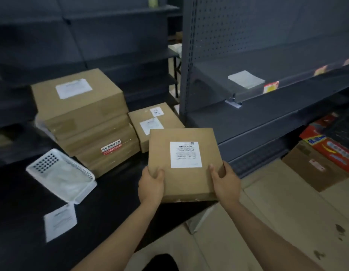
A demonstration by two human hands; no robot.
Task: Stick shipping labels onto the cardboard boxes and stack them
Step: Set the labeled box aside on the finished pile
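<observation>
Two hands (151, 184) (226, 182) hold one labelled box (184, 165).

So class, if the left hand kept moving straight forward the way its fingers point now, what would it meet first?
The left hand already grips the held box at its near left corner. Pushed straight ahead, the low labelled box beyond looks like the first obstacle, though depth and height are unclear from this view.

Brown box (184, 165), white barcoded label (185, 154)
</observation>
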